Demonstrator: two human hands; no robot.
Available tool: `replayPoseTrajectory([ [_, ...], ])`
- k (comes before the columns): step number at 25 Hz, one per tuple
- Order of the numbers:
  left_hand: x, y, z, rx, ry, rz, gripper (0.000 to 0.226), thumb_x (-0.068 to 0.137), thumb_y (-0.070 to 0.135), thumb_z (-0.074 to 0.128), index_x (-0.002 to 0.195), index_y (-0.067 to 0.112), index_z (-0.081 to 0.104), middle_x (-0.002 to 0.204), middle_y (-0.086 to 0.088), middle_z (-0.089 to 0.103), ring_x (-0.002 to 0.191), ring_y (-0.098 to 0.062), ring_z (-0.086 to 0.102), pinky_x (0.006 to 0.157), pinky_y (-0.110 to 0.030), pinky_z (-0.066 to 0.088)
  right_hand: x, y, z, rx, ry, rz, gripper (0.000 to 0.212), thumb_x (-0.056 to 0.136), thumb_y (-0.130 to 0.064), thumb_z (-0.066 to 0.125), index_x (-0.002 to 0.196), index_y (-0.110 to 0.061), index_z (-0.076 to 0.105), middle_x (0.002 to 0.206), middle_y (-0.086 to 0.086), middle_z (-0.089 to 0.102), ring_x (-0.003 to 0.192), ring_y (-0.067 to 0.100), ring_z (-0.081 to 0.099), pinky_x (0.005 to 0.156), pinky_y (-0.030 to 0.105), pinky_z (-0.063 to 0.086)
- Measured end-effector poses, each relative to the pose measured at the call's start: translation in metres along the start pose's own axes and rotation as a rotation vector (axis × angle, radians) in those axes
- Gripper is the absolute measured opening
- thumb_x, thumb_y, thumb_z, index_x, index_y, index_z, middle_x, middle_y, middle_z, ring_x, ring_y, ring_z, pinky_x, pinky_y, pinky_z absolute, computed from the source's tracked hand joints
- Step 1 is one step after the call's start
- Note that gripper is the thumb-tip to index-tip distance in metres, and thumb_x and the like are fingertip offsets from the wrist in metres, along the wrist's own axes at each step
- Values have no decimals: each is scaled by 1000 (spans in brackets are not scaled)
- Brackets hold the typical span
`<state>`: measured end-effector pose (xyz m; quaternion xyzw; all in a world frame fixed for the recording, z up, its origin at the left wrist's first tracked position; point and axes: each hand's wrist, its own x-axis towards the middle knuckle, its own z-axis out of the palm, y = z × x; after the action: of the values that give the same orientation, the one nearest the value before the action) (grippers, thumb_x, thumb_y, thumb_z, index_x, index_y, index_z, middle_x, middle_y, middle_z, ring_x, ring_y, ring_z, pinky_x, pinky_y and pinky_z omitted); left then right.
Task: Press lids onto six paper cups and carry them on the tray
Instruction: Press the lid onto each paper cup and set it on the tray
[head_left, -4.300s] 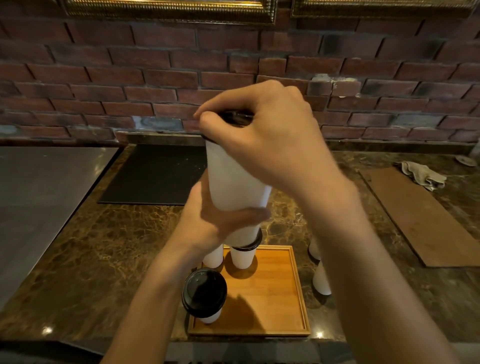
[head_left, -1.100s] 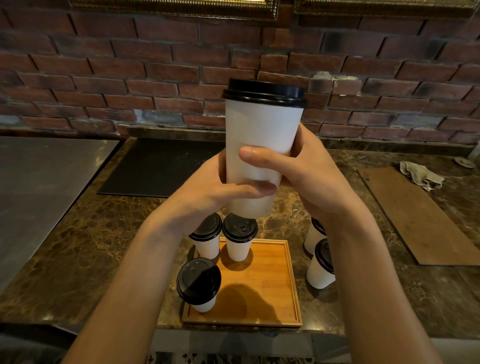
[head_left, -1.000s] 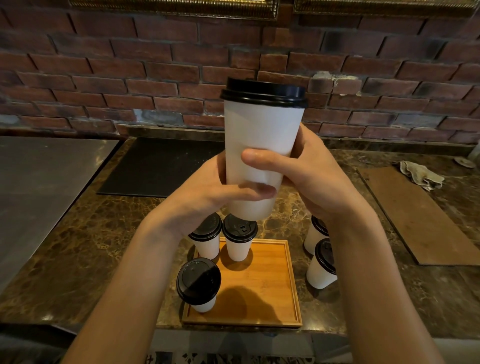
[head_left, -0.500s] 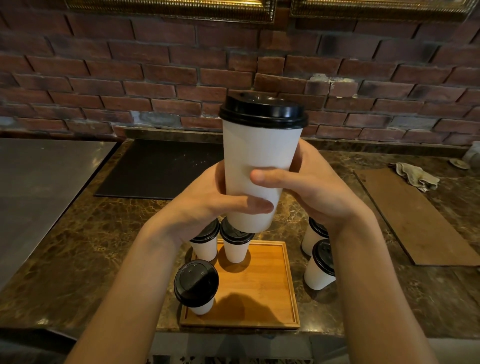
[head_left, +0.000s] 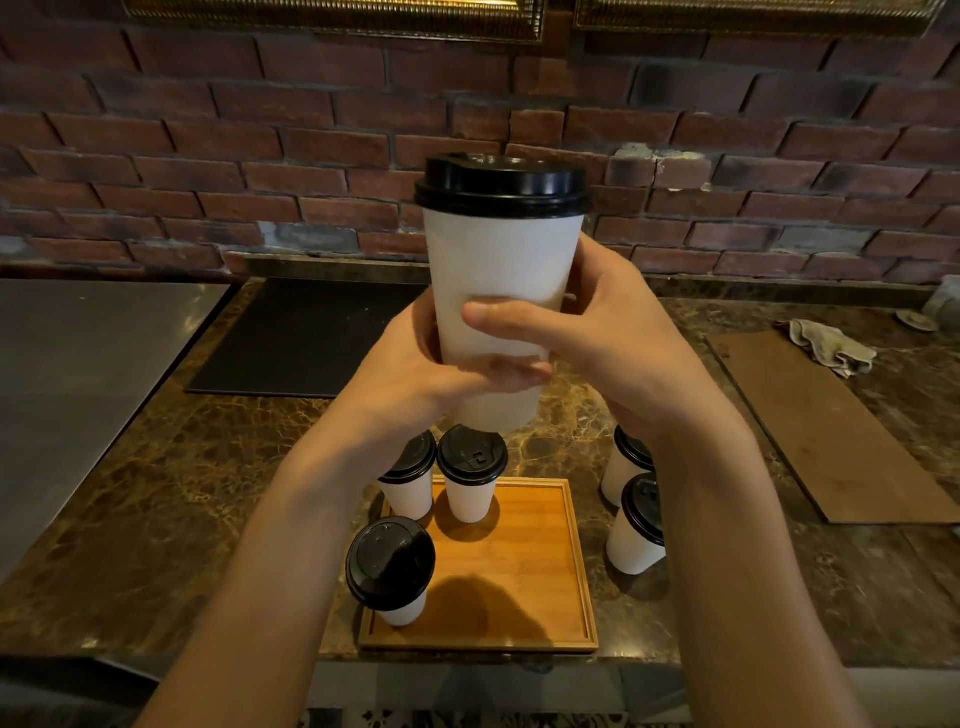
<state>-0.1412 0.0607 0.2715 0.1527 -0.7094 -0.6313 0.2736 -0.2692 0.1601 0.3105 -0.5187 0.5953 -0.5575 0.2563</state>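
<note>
Gone from the top of the cup, the right hand (head_left: 623, 353) now wraps the white wall from the right with its thumb laid across the front; a few seconds ago it was bearing down on the lid. The left hand (head_left: 415, 379) grips the same paper cup (head_left: 501, 270) lower down from the left, thumb across the front just under the other thumb. The cup is upright, held in the air above the far edge of the wooden tray (head_left: 530, 561), with its black lid (head_left: 501, 184) seated level on the rim.

On the tray stand a pair of lidded cups (head_left: 470, 478) side by side at the far left corner and a single lidded cup (head_left: 389, 571) at the near left corner. Two further lidded cups (head_left: 636, 530) stand on the marble counter (head_left: 182, 493) just right of the tray, one behind the other. Farther back lies a black mat (head_left: 306, 338). Off to the right lies a brown board (head_left: 826, 426) with a crumpled rag (head_left: 831, 348) at its far end.
</note>
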Motion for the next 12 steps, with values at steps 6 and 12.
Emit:
replayPoseTrajectory([
  [6, 0, -3, 6, 70, 150, 22, 79, 61, 22, 82, 131, 19, 47, 116, 4, 64, 106, -6, 62, 82, -27, 56, -2, -2, 11, -79, 151, 3, 74, 68, -38, 86, 131, -24, 49, 117, -10, 60, 107, 5, 59, 86, 34, 58],
  [12, 3, -3, 19, 256, 270, 65, 74, 61, 31, 72, 129, 12, 50, 106, 11, 62, 96, 8, 60, 70, -2, 48, -2, 5, 33, -248, 373, 4, 91, 63, -53, 84, 137, -25, 39, 107, -21, 48, 106, 3, 52, 84, 26, 53],
])
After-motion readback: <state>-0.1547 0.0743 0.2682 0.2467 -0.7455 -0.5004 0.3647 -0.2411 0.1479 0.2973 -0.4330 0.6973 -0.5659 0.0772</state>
